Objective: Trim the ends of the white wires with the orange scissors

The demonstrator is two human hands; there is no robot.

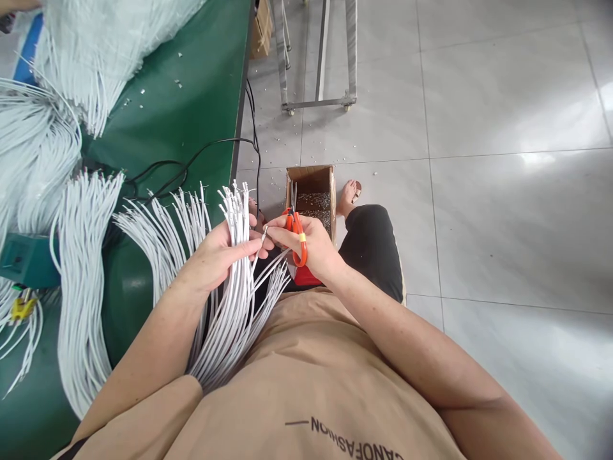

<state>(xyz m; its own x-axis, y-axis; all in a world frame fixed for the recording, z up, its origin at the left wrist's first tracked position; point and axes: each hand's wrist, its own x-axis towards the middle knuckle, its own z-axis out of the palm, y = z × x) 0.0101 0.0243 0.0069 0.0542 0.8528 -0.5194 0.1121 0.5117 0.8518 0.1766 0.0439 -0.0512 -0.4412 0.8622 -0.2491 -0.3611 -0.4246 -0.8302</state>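
Note:
A bundle of white cables (234,275) stands upright in my left hand (218,252), whose fingers and thumb are wrapped round it below the cut ends. My right hand (311,243) holds orange-handled scissors (299,239) in its palm, the blades pointing away from me. Its thumb and forefinger pinch the end of one white cable (265,233) just beside the bundle, close to my left thumb. More loose cable ends (278,278) fan out below my hands across my lap.
On the green table (191,83) at left lie several more white cable bundles (83,268), a green device (29,260) and a black cord (211,148). An open cardboard box (310,172) with scraps stands on the floor between my feet. Farther off is a wheeled metal frame (318,102).

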